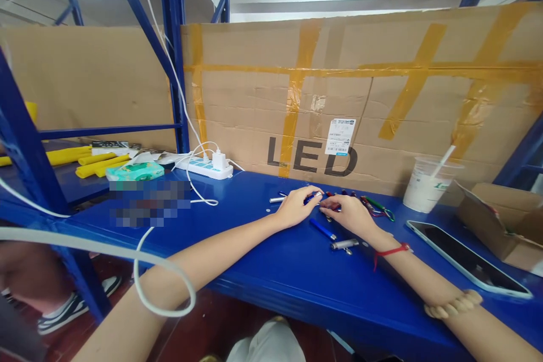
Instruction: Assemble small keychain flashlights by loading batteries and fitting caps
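Both my hands rest on a blue shelf top (254, 237) in front of a cardboard wall marked LED. My left hand (297, 206) is closed in a pinch on a small blue keychain flashlight (311, 198). My right hand (350, 215) meets it from the right, its fingertips pinched on the same piece or on a red one beside it; I cannot make out which. A blue flashlight (322, 229) and a silver one (344, 245) lie just in front of my hands. Another silver one (278, 199) lies left of my left hand. Red and green ones with carabiner clips (377, 207) lie behind my right hand.
A plastic cup with a straw (428, 184) stands at the right, a tablet (466, 260) lies near the front right edge, and an open cardboard box (500, 226) sits beyond it. A white power strip (206, 168) with a charger and cable is at the left, with a tissue pack (134, 171) and yellow rolls (102, 163).
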### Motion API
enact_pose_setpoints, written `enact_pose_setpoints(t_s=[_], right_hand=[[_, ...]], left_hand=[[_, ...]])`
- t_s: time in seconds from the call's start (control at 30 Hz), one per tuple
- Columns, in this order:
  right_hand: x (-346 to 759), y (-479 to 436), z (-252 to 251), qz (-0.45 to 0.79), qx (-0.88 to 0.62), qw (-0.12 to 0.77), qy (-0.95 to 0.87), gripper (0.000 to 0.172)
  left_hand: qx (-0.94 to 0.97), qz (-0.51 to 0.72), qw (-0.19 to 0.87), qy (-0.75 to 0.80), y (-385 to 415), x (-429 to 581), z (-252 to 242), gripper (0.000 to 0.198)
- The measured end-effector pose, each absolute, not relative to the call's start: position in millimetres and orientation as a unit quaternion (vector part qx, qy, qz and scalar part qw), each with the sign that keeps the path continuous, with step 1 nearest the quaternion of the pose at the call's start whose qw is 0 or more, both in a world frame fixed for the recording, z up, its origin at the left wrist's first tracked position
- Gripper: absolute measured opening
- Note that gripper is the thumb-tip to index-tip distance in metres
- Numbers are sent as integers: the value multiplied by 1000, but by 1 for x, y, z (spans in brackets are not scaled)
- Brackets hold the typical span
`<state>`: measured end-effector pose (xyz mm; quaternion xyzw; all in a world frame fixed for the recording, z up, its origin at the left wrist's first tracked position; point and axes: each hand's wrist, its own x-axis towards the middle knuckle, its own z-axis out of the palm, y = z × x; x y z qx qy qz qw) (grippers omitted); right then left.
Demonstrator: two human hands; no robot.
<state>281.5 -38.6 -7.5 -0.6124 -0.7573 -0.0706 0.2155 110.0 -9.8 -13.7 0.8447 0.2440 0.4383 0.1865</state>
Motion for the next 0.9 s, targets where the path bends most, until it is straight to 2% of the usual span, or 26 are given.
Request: enact_pose_setpoints(t_s=[0.2, 0.9], right_hand=[[279, -36, -10, -75, -602, 203, -769, 19], [276, -38, -8, -48, -559, 250, -790, 18]], left_hand=[[873, 394, 153, 242, -16, 107, -13, 29], [859, 385, 128, 311, -14, 110, -14, 27]])
